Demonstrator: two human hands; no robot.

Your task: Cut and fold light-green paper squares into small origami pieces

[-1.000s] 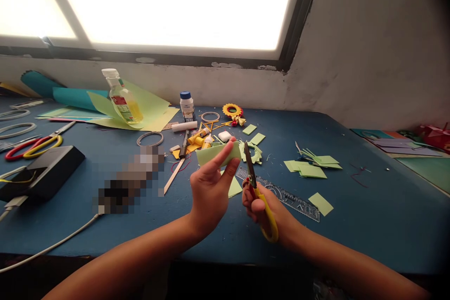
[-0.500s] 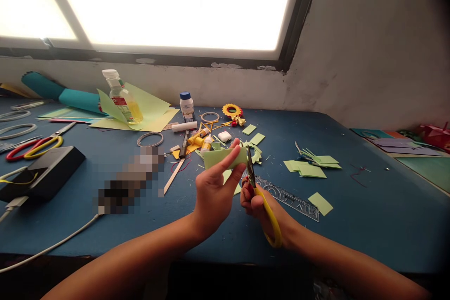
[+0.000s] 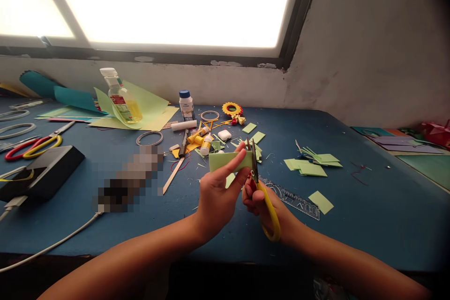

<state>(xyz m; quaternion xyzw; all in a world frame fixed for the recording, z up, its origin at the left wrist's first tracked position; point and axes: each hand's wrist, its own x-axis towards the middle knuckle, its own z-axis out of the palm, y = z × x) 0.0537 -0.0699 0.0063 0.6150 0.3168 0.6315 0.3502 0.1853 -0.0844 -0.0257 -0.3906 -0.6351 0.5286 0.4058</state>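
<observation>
My left hand (image 3: 218, 192) pinches a light green piece of paper (image 3: 221, 161) between thumb and fingers, held up above the table. In my right hand (image 3: 262, 201) is a pair of scissors (image 3: 270, 215) with a yellow handle, its blades pointing up and slightly parted at the paper's right edge. Part of the handle is hidden by the fingers. Beneath the hands lies a clear stencil ruler (image 3: 293, 199), partly covered by my right hand. Beyond the paper are green scraps (image 3: 258, 138) and a white case (image 3: 224, 135).
Cut green papers (image 3: 309, 168) lie to the right, with a single piece (image 3: 321, 202) nearer me. Glue bottles (image 3: 206, 144), a blue-capped bottle (image 3: 186, 105) and a yellow paper ring (image 3: 232, 109) stand or lie behind. Red-and-yellow scissors (image 3: 35, 146) and a black box (image 3: 44, 173) are at left.
Both hands have shifted slightly to the right with the paper and scissors. The scissor blades, earlier nearly together, now stand a little apart at the paper's edge.
</observation>
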